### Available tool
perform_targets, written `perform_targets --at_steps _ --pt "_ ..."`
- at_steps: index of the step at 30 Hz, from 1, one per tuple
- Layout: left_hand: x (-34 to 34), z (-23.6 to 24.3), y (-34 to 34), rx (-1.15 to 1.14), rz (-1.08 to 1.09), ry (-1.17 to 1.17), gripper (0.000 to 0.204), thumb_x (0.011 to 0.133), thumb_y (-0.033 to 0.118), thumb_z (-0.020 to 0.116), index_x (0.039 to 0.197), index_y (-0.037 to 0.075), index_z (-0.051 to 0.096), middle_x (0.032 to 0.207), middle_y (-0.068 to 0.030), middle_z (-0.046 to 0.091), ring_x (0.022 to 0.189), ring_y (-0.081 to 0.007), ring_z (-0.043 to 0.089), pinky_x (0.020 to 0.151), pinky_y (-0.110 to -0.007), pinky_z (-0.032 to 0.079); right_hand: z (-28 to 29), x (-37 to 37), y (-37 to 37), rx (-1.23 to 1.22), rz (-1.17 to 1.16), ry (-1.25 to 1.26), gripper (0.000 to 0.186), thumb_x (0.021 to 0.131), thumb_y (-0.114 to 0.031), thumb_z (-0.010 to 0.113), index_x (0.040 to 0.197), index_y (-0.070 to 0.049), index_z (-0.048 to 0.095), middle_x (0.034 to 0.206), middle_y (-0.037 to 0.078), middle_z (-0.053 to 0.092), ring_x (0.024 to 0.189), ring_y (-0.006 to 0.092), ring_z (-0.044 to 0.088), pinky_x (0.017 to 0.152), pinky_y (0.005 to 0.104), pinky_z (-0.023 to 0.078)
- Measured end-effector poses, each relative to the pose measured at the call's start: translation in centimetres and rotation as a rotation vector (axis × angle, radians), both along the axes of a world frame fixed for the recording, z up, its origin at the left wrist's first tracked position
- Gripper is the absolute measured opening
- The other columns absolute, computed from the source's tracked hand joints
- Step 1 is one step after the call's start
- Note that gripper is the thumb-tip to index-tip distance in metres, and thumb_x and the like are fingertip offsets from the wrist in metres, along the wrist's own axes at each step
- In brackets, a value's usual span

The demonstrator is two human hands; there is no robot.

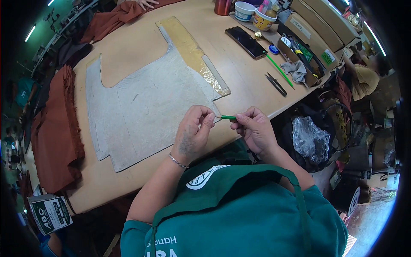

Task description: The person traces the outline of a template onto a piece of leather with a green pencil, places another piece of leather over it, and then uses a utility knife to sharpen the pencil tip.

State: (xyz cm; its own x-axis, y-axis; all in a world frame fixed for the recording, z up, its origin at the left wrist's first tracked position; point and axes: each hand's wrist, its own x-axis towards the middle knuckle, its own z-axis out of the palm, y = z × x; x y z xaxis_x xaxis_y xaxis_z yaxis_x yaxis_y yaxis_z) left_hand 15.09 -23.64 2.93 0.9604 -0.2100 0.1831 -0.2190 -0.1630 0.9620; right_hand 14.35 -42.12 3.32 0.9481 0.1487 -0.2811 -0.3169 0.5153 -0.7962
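Note:
Over the near edge of the table, both my hands meet at a short green pencil [228, 118] with a bare wooden tip. My right hand [257, 130] grips its green end between thumb and fingers. At the tip, the thumb and forefinger of my left hand [195, 130] are pinched together; the very point is hidden by them. Just beyond my hands, a large grey pattern piece [141, 107] with a cut-out curve lies flat. Yellowish tape [184, 40] covers its far arm.
Folded rust-brown fabric [58, 128] lies along the left edge. At right are a black phone [246, 42], a long green stick [280, 70], thread snips [276, 84], a tool box [306, 55] and tubs [263, 20]. Another person's hand [147, 3] rests on rust cloth at the far side.

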Motion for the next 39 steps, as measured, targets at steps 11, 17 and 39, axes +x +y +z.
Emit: perform_targets --at_steps 11,17,39 --pt "0.1 0.3 -0.7 0.127 0.080 -0.044 0.011 0.091 0.009 0.044 0.084 0.001 0.046 0.073 -0.0056 0.048 0.066 -0.0120 0.053 0.061 -0.024 0.044 0.2 -0.4 0.3 -0.058 0.038 0.057 0.014 0.084 -0.011 0.058 0.077 -0.010 0.047 0.076 0.007 0.062 0.065 0.0131 0.059 0.057 0.0216 0.041" --pt "0.4 -0.1 -0.2 0.054 0.155 -0.018 0.013 0.092 0.011 0.043 0.084 0.001 0.046 0.071 -0.0043 0.048 0.063 -0.0112 0.053 0.060 -0.024 0.043 -0.3 -0.5 -0.3 -0.029 0.043 0.055 0.016 0.082 -0.011 0.062 0.078 -0.009 0.047 0.075 0.007 0.061 0.066 0.0128 0.060 0.057 0.0208 0.043" --pt "-0.8 0.1 -6.4 0.062 -0.472 -0.039 0.027 0.091 0.019 0.047 0.108 -0.001 0.052 0.101 -0.0128 0.052 0.093 -0.0231 0.053 0.079 -0.031 0.043 1.5 -2.5 -3.3 -0.014 -0.196 -0.113 0.013 0.083 -0.008 0.060 0.079 -0.007 0.047 0.073 0.010 0.060 0.060 0.0129 0.058 0.054 0.0219 0.047"
